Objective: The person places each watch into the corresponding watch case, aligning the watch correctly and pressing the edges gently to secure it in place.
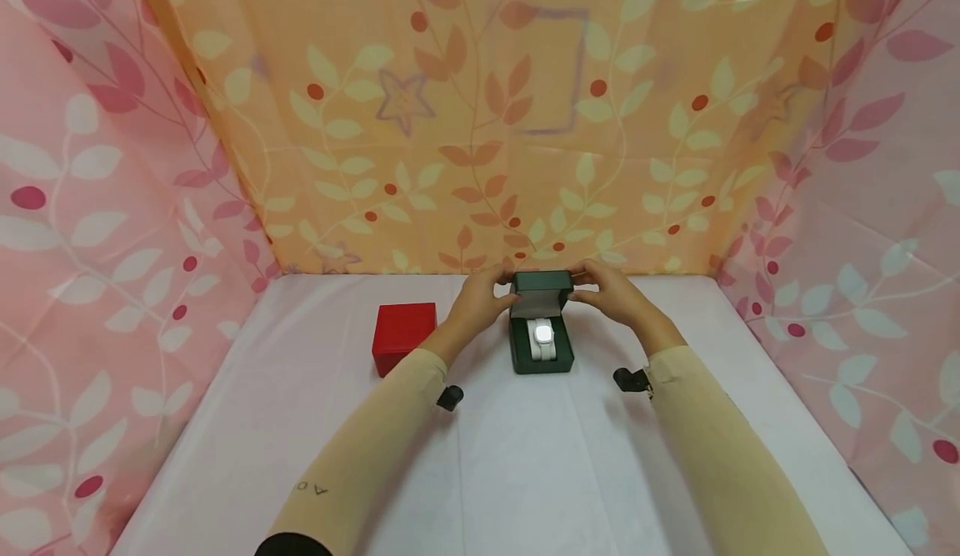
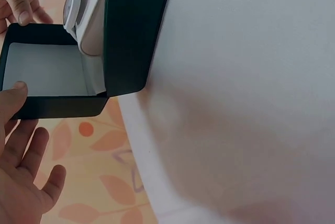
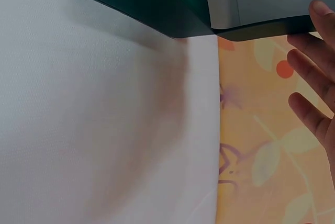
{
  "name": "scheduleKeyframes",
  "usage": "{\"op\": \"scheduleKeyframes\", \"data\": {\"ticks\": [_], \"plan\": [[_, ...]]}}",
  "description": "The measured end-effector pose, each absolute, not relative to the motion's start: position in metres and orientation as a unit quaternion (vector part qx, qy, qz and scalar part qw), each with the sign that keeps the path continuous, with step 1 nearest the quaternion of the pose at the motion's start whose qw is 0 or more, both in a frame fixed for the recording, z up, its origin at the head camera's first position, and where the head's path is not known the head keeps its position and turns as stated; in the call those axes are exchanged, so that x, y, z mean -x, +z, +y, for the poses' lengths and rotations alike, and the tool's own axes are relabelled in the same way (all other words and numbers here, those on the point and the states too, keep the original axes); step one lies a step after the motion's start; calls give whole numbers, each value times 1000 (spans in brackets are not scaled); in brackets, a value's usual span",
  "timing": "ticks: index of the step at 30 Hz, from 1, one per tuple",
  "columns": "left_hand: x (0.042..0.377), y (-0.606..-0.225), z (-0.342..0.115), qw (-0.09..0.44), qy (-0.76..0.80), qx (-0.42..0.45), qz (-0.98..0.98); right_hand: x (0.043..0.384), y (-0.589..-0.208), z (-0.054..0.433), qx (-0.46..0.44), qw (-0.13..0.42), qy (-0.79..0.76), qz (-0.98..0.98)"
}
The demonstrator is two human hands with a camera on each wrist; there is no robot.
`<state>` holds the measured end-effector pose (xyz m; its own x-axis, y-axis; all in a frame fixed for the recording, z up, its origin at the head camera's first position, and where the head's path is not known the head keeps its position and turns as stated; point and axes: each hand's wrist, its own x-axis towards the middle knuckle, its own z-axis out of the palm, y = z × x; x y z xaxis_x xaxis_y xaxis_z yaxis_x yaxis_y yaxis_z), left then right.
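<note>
A dark green watch box [image 1: 543, 368] stands on the white-covered table with its hinged lid [image 1: 542, 282] raised. Inside it, a white watch [image 1: 543, 336] is wrapped round a pale cushion. My left hand [image 1: 480, 299] pinches the lid's left side, thumb on the inner edge and fingers outside. On the opposite side, my right hand [image 1: 613, 296] grips the lid between thumb and fingers. In the left wrist view the lid's pale lining [image 2: 47, 69] shows between both hands. The right wrist view catches only part of the box [image 3: 157, 4] and the right fingers [image 3: 311, 114].
A red box [image 1: 405, 331], closed, sits left of the green one, partly behind the left forearm. The table [image 1: 525, 473] has a white cloth and ends just beyond the hands. Patterned orange fabric [image 1: 480, 122] hangs behind, with pink fabric [image 1: 67, 289] along both sides.
</note>
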<state>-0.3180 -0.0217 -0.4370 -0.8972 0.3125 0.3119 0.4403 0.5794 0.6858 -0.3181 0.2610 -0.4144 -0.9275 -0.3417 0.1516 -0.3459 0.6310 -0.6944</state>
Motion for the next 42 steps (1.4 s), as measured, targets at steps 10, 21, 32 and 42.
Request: {"op": "scheduleKeyframes", "data": {"ticks": [10,21,32,42], "plan": [[319,-442,-21,93,-406,217,-883,317,-414,260,-190,8,391,-901],[315,-441,-21,87,-413,219,-880,315,-422,265,-186,10,400,-897],[312,-443,-20,90,-410,218,-881,313,-427,268,-209,25,404,-890],[305,-445,-21,99,-414,214,-879,303,-426,266,-195,30,399,-895]]}}
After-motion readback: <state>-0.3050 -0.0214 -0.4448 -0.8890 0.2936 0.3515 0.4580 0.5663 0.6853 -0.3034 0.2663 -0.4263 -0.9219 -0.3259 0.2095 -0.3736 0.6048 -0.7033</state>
